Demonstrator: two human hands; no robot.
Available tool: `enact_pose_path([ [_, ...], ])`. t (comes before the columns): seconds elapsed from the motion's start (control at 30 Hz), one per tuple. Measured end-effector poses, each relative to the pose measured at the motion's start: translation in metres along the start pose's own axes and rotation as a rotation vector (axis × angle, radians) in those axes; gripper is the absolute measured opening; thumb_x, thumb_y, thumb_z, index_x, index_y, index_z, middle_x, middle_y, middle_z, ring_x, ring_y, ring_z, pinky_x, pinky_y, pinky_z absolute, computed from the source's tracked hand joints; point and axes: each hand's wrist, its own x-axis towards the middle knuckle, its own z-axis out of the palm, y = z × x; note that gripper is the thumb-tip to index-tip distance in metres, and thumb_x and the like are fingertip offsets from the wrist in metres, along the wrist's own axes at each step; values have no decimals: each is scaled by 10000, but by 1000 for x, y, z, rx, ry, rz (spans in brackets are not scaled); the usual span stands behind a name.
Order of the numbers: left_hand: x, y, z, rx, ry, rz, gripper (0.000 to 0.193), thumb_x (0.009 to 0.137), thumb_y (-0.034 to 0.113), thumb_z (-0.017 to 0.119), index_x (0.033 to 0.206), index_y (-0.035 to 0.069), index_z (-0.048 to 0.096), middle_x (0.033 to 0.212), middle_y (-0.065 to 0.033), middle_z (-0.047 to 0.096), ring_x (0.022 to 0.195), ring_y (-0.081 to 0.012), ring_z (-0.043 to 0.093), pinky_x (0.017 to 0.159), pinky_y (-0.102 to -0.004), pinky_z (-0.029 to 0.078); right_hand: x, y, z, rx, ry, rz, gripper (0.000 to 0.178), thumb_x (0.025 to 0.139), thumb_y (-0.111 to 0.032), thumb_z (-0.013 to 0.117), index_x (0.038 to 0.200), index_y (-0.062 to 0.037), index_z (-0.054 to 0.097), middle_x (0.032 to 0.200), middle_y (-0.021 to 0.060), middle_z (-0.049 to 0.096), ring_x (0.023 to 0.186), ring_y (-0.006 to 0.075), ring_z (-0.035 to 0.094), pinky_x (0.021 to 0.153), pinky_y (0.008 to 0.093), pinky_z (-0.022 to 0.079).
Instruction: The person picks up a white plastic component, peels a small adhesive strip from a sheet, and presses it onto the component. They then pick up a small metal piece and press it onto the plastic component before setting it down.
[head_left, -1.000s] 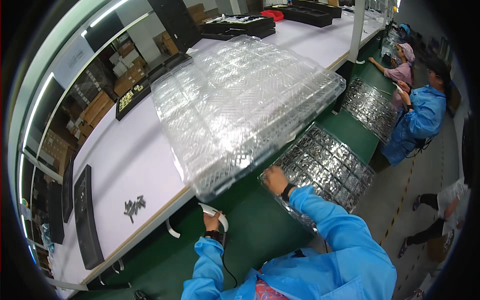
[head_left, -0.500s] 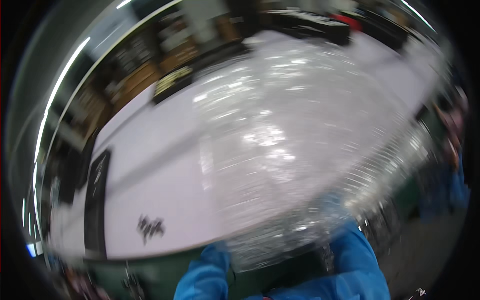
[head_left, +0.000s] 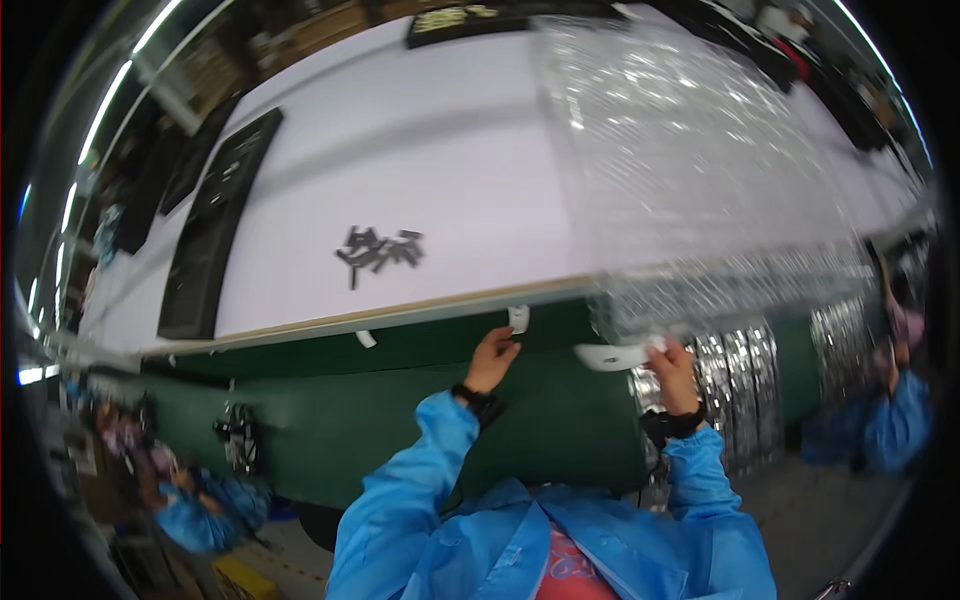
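Observation:
My right hand [head_left: 675,375] is closed around one end of a flat, white curved piece [head_left: 612,357], whose free end points left. To its left, my left hand [head_left: 492,360] has its fingers pinched at the lower end of a small white piece [head_left: 518,318] with a dark spot. Both hands are above the green lower surface [head_left: 560,420], just in front of the raised white tabletop [head_left: 400,150]. A clear, ribbed plastic sheet [head_left: 690,150] covers the tabletop's right part and hangs over its front edge near my right hand.
Small dark pieces [head_left: 375,250] lie in a pile on the tabletop. A long black tray [head_left: 222,225] stands left. Shiny silver strips [head_left: 740,380] lie to the right. A white tag [head_left: 366,339] shows below the front edge. Other people in blue sleeves [head_left: 205,515] sit at both sides.
My hands, earlier at the plastic sheet's front edge and partly hidden, are now apart from it with white pieces at their fingers. The view has turned and tipped downward.

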Motion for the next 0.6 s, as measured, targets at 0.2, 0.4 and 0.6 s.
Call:
enact_pose_path([
  [0.2, -99, 113, -8, -398, -317, -156, 294, 926, 70, 533, 1211, 0, 530, 1179, -102, 597, 1091, -184, 569, 914, -300, 452, -102, -17, 43, 584, -74, 186, 319, 927, -130, 554, 1210, 17, 538, 1028, 37, 618, 950, 126, 589, 821, 278, 479],
  [0.4, -159, 138, -7, -203, -146, 79, 245, 921, 89, 533, 1143, 0, 582, 1148, -106, 598, 1075, -181, 564, 897, -289, 443, -146, 1, 58, 779, -92, 228, 322, 935, -127, 530, 1231, -3, 511, 1047, 38, 613, 891, 104, 577, 743, 249, 465],
  [0.6, -181, 161, -7, -14, -231, 175, 201, 905, 71, 543, 1074, -21, 598, 1072, -107, 606, 995, -172, 577, 855, -274, 448, -170, 11, 57, 923, -82, 242, 270, 943, -117, 508, 1192, -14, 522, 1059, 41, 594, 900, 102, 564, 692, 233, 460],
])
